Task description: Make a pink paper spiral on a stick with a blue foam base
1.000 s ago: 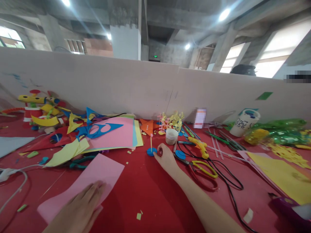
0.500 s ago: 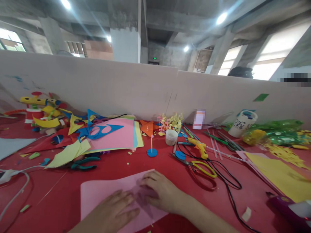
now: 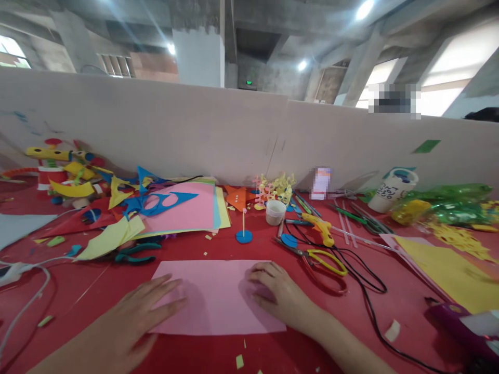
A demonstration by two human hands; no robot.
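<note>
A pink sheet of paper point(image 3: 218, 296) lies flat on the red table point(image 3: 218, 249) in front of me. My left hand point(image 3: 132, 317) rests on its left edge with the fingers stretched out flat. My right hand point(image 3: 278, 296) presses on the right part of the sheet, fingers bent down onto the paper and holding nothing. Just beyond the sheet stands a small blue disc with a thin stick upright in it point(image 3: 244, 234).
Yellow-handled scissors point(image 3: 323, 259), a yellow glue gun point(image 3: 322, 231) with a black cord, and a small white cup point(image 3: 275, 212) lie right of centre. Stacked coloured paper point(image 3: 187, 213) and cut scraps fill the left. Yellow sheets point(image 3: 448, 270) lie right. A white partition wall point(image 3: 234, 135) stands behind.
My right hand left the blue disc and came down onto the pink sheet. The sheet slid right and turned square in front of me, with both hands now on it.
</note>
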